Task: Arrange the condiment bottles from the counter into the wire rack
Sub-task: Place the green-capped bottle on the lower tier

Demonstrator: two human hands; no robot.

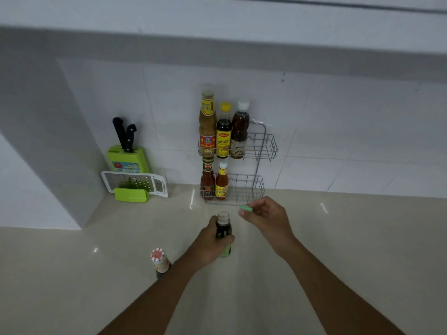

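Note:
A two-tier wire rack [267, 147] stands against the tiled wall. Its upper tier holds three bottles [224, 131] at the left; the lower tier holds two red-sauce bottles [214, 183]. My left hand [209, 245] grips a dark-sauce bottle [223, 229] with a green label, standing on the counter in front of the rack, its mouth uncapped. My right hand [267, 218] pinches the bottle's green cap [246, 209] just to the right of the mouth. Another bottle with a red-and-white cap [159, 261] stands on the counter left of my left forearm.
A green knife block [128, 158] with two black-handled knives stands at the back left, with a white and green grater [135, 186] leaning in front of it. The right halves of both rack tiers hold nothing. The beige counter [350, 238] stretches to the right.

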